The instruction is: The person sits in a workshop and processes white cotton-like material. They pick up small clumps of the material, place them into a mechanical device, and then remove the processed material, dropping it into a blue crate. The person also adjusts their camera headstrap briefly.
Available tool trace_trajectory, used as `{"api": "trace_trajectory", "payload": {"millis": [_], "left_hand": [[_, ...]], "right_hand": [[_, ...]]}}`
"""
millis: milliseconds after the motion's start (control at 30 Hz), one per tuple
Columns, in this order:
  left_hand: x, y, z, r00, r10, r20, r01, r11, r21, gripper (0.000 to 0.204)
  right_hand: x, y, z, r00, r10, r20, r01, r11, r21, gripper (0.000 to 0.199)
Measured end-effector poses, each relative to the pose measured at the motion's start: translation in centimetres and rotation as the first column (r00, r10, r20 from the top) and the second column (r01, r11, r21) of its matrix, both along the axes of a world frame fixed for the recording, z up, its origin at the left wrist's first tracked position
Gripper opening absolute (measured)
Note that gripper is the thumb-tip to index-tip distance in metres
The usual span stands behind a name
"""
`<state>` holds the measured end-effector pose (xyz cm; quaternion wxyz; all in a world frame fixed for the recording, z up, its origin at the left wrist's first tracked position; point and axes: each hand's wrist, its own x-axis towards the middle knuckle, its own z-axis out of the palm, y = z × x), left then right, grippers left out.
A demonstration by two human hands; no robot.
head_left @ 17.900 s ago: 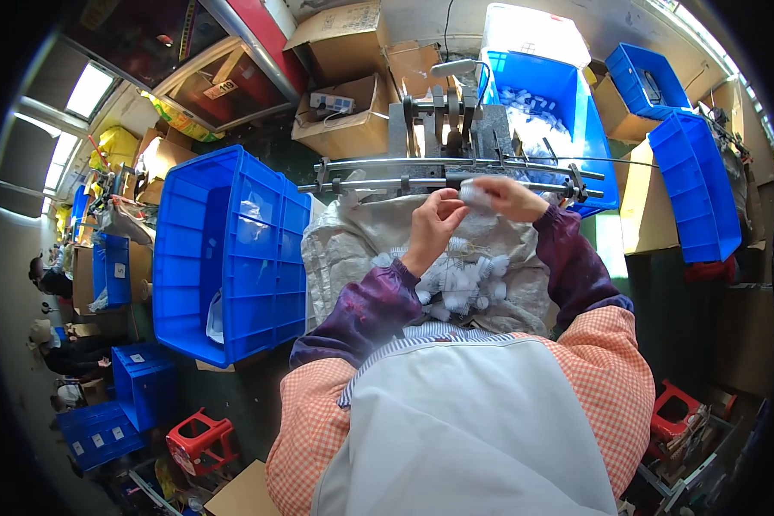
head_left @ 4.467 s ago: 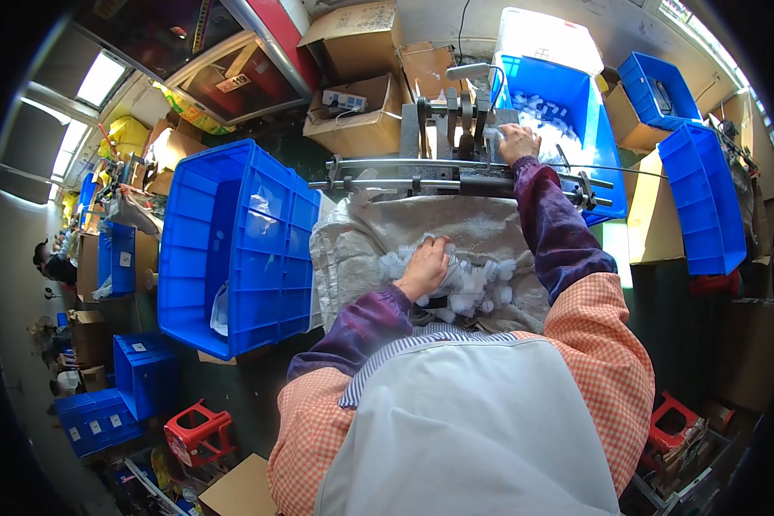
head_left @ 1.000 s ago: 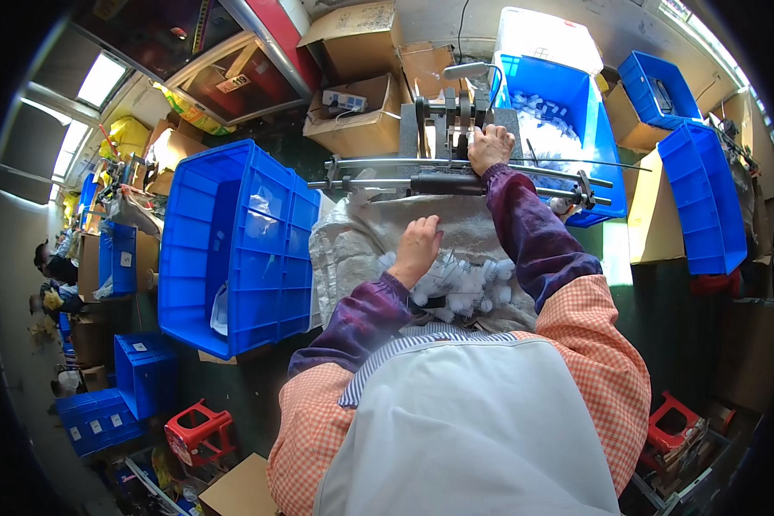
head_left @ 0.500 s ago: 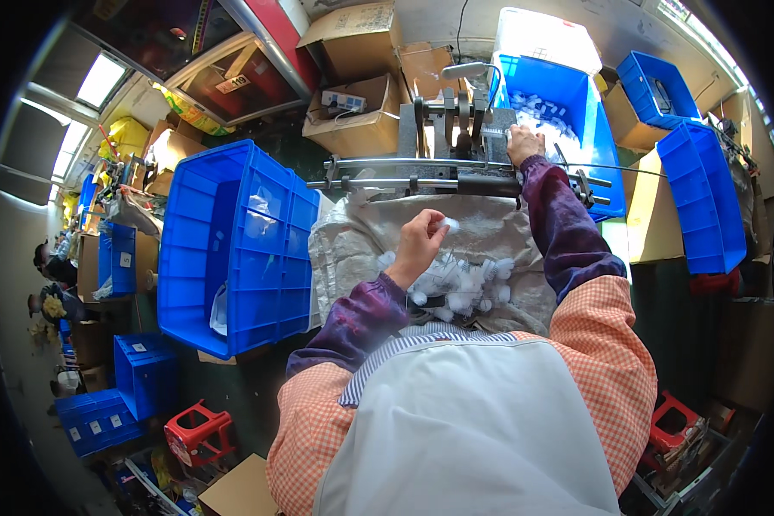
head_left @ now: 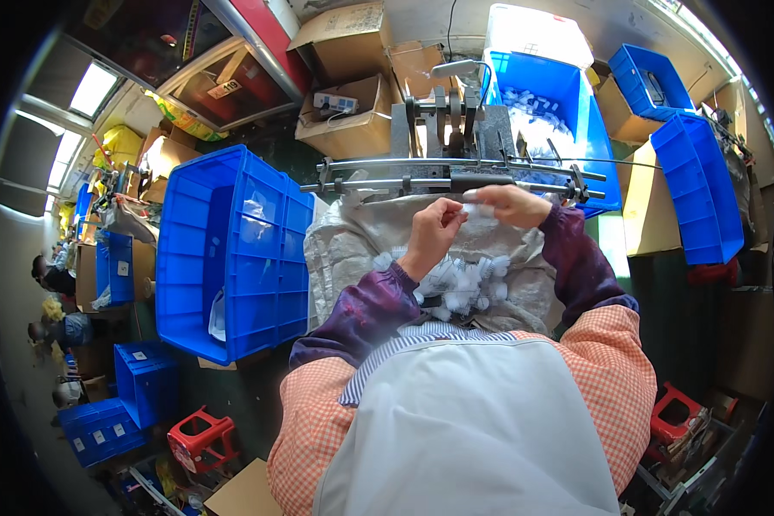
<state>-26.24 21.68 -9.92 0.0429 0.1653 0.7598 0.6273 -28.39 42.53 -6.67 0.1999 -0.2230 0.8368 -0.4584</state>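
Note:
My left hand (head_left: 432,234) is closed in a pinch, with a bit of a small white plastic piece (head_left: 464,213) showing at the fingertips. Just to its right, my right hand (head_left: 516,205) has its fingers together around another small white plastic piece (head_left: 470,196). The two hands nearly meet over a grey woven sheet (head_left: 344,236) spread before me. On that sheet, below my hands, lies a heap of translucent white plastic pieces (head_left: 464,288). Beyond the hands stands a bench machine (head_left: 494,129) with horizontal metal rails (head_left: 378,182).
A large blue crate (head_left: 271,258) stands at the left. Behind the machine on the right, a blue bin (head_left: 589,129) holds many white pieces. Cardboard boxes (head_left: 348,129) sit at the back, another blue crate (head_left: 701,193) at the far right. Red stools (head_left: 202,440) flank me.
My right hand has come back from the machine toward me and left, bringing a white piece beside my left hand. The left hand has moved slightly up and right.

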Motion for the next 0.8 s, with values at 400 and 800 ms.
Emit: {"api": "trace_trajectory", "payload": {"millis": [400,800], "left_hand": [[2.0,-6.4,-4.9,0.956,-0.279,0.089,0.214,0.458,-0.863,0.026],[2.3,-7.0,-4.9,0.945,-0.322,0.051,0.231,0.551,-0.802,0.023]], "right_hand": [[-10.8,1.6,-7.2,0.584,-0.327,-0.743,0.772,0.508,0.383,0.016],[-12.6,1.8,-8.0,0.656,-0.317,-0.685,0.708,0.572,0.414,0.019]]}}
